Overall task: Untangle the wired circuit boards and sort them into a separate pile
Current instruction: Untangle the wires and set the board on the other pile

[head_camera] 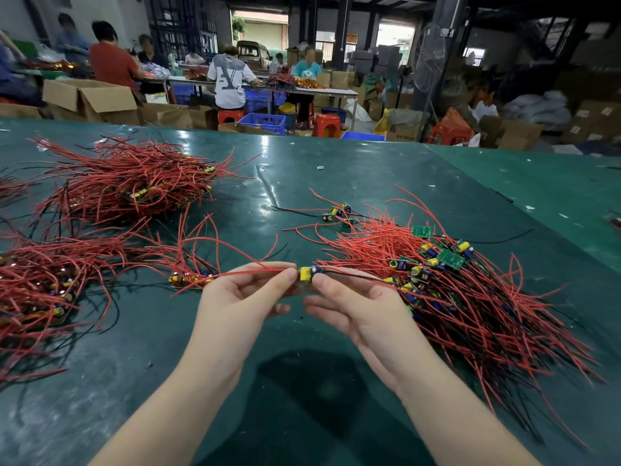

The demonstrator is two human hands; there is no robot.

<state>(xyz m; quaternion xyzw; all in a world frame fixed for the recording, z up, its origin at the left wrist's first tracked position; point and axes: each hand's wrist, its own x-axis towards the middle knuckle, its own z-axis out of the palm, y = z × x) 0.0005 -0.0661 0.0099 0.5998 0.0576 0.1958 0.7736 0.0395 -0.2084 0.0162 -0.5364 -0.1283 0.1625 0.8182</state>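
Right now both hands pinch one small circuit board above the green table: the left hand nips its left end with the red wires running out past the fingertips, the right hand nips the other end. Its black lead trails right into the tangled heap, seemingly caught there. A hard pull could likely drag neighbouring boards along or strain a solder joint. The small group of boards just left, with the larger sorted pile beyond, could snag the loose red ends as the board lands.
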